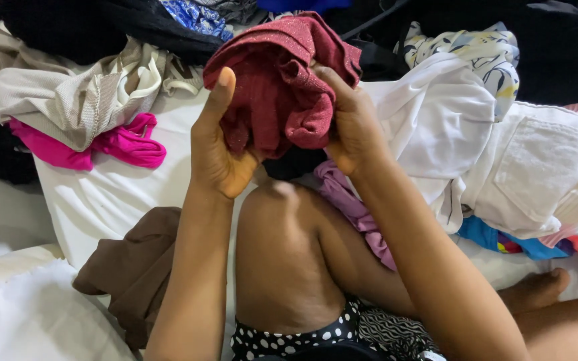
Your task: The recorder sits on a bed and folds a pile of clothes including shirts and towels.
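We hold the red garment [282,87] bunched up, left hand [217,144] and right hand [352,130] fingers both clenched on it. Best we find its edges and shake it flat over the bed [102,194], clear of the far piles.

both arms raised, left hand [217,144] and right hand [354,130] closed in grips.

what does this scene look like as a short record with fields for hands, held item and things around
left hand: left hand grips the dark red glittery knit garment, thumb up
right hand: right hand clutches the same garment's other side
garment state: bunched, lifted above the knee
left side: beige ribbed top over a bright pink cloth; brown cloth
right side: white crumpled shirt
surface: white bedsheet
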